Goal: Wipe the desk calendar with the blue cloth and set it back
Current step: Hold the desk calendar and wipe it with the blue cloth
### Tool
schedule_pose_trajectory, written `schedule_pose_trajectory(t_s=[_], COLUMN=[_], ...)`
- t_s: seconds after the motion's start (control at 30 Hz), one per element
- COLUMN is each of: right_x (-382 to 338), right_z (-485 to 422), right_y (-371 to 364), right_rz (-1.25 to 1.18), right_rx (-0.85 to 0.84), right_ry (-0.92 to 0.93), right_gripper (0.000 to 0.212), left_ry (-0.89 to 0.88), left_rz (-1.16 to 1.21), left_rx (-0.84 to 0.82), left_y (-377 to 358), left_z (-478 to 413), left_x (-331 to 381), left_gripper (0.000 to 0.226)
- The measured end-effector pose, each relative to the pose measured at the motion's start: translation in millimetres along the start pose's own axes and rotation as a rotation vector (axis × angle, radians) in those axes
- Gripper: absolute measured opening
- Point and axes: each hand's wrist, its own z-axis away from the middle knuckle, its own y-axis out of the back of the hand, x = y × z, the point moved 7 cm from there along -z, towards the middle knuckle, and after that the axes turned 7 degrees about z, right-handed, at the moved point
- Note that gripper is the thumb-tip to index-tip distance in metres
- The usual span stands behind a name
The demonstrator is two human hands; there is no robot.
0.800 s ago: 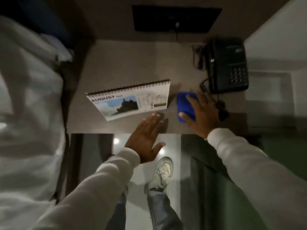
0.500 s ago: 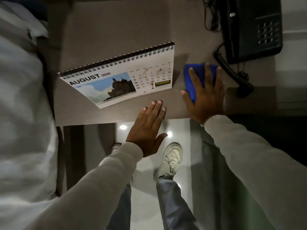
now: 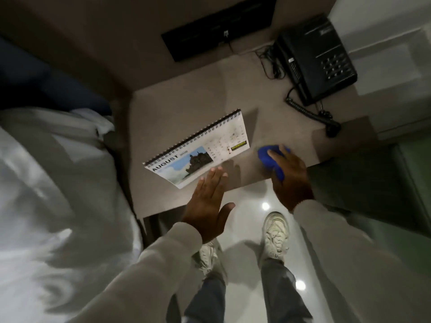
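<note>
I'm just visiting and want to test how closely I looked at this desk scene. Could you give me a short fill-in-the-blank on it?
1. The right hand closes on a cloth coloured ____.
2. The month printed on the desk calendar is ____.
3. The left hand is open and flat, holding ____.
4. The black device at the desk's far right corner is a ____.

Missing words: blue; August; nothing; telephone

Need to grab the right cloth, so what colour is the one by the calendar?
Bright blue. The cloth under the right hand shows best in the head view.
</note>
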Motion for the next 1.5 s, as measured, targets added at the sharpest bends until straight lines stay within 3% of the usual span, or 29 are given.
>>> schedule_pose_trajectory(t_s=[0.17, 0.33, 0.5, 0.7, 0.97, 1.2, 1.5], right_x=[-32.1, -75.3, -92.3, -114.0, -142.6, -153.9, -149.3], right_z=[48.0, 65.8, 53.7, 21.9, -6.3, -5.8, -3.0], right_y=[-14.7, -41.2, -66.0, -96.1, -134.1, -130.7, -139.0], right_rz=[-0.359, -0.576, -0.764, -0.904, -0.731, -0.869, -0.909], right_rx=[0.100, 0.301, 0.488, 0.519, 0.530, 0.678, 0.635], right_ry=[-0.309, -0.406, -0.493, -0.525, -0.560, -0.516, -0.538], right_gripper=[0.049, 0.050, 0.048, 0.053, 0.066, 0.056, 0.056], left_ry=[-0.228, -0.366, -0.483, -0.573, -0.557, -0.574, -0.562], left_rz=[-0.102, -0.343, -0.554, -0.493, -0.370, -0.358, -0.387], left_rx=[-0.002, 0.020, -0.161, -0.190, -0.254, -0.272, -0.282], left_y=[78.5, 136.7, 127.9, 112.7, 108.6, 107.6, 108.1], left_z=[19.2, -16.5, -81.2, -96.7, -96.7, -93.9, -94.4], left_x=[5.0, -11.5, -19.5, -26.4, -24.1, -21.3, -20.2], left_gripper=[0.061, 0.070, 0.089, 0.094, 0.100, 0.099, 0.096])
